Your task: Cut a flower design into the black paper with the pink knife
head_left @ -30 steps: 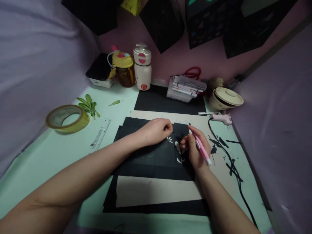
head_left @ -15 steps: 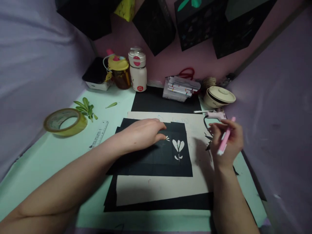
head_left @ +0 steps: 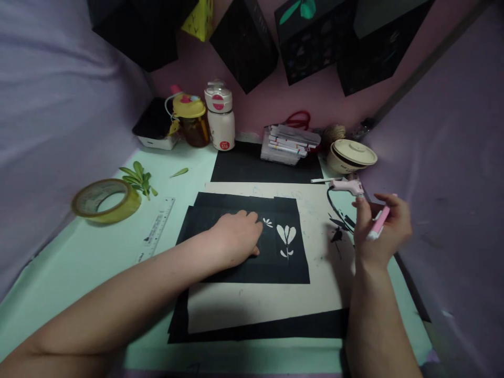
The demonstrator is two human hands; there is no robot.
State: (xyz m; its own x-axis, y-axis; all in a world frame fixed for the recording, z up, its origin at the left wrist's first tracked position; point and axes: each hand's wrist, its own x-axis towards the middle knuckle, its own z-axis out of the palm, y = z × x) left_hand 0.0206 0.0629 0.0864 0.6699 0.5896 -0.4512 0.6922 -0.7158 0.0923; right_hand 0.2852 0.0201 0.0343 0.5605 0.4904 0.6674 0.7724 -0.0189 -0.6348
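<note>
A black sheet (head_left: pixel 291 268) with white cut-out shapes, a flower (head_left: pixel 286 234) and a smaller leafy shape (head_left: pixel 268 222), lies on a larger pale sheet (head_left: pixel 252 310). My left hand (head_left: pixel 238 239) rests palm down on the black sheet, left of the shapes, its fingers slightly curled and spread, holding nothing. Off to the right, my right hand (head_left: pixel 384 231) is raised over the pale sheet's right edge. It holds a pink pen-like tool (head_left: pixel 381 220) whose white end points down and left. Black paper scraps (head_left: pixel 336 234) lie beside that hand.
Tape roll (head_left: pixel 106 202), green leaves (head_left: pixel 137 178) and a ruler (head_left: pixel 157 226) lie at left. Behind stand a yellow-lidded jar (head_left: pixel 192 123), a white bottle (head_left: pixel 221 123), a pen box (head_left: pixel 289 144) and a lidded bowl (head_left: pixel 350 156). A pink glue gun (head_left: pixel 346 186) lies at right.
My left hand has moved left and down, uncovering more of the small white shape. My right hand has shifted right with the pink tool.
</note>
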